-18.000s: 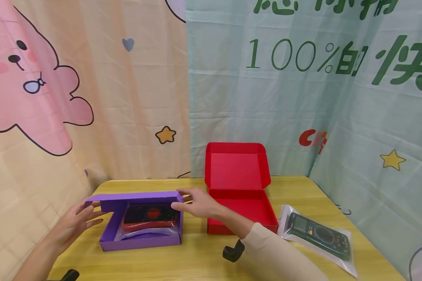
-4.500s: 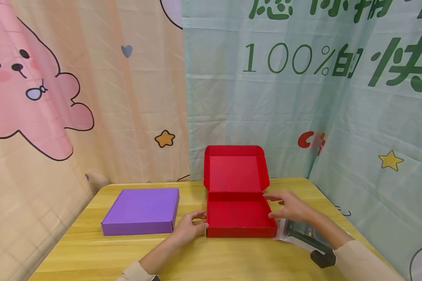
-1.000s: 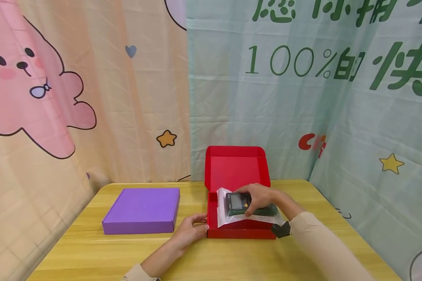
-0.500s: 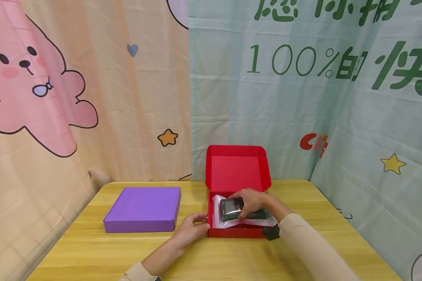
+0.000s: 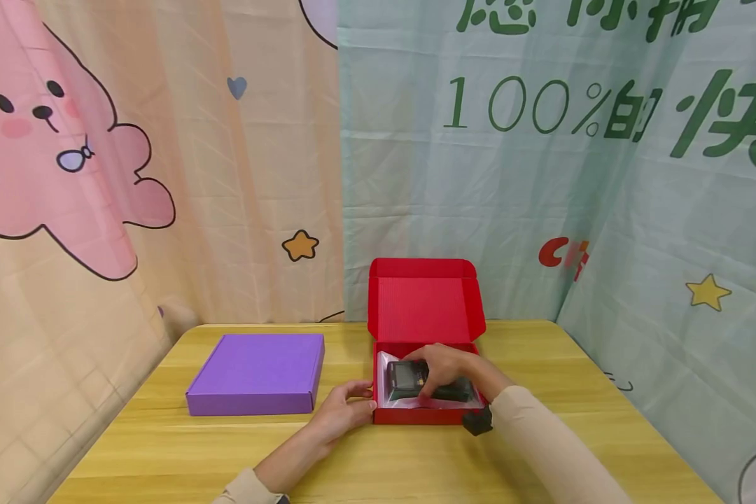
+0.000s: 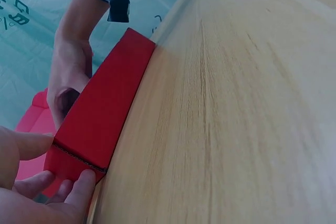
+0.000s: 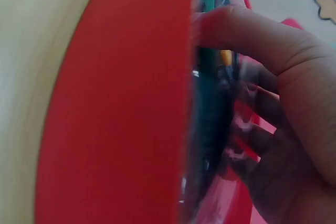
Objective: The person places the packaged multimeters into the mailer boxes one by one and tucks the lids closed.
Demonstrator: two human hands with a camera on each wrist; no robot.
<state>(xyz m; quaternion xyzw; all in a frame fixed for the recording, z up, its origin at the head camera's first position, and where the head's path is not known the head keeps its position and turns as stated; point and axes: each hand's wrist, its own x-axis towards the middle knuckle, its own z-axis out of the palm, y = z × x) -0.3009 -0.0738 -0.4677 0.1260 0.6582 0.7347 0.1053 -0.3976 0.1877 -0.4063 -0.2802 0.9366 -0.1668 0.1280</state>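
Observation:
A dark green digital multimeter (image 5: 404, 380) in a clear plastic bag lies inside the open red box (image 5: 425, 418), its screen end to the left. Reaching in from the right, my right hand (image 5: 444, 365) grips the bagged meter across its middle; in the right wrist view the thumb (image 7: 231, 27) is on the near side and the fingers on the far side. My left hand (image 5: 341, 413) steadies the box's left side. In the left wrist view its thumb (image 6: 31, 144) touches the top corner, with fingertips against the side wall below.
The red lid (image 5: 425, 304) stands raised behind its box. To the left, a closed purple box (image 5: 255, 371) lies on the wooden table (image 5: 214, 455). Printed curtains (image 5: 409, 168) hang along the table's back and sides.
Earlier the purple box was open with a bagged red item inside; it is closed now. The multimeter came from the table's right and has sunk into the red box, held by my right hand.

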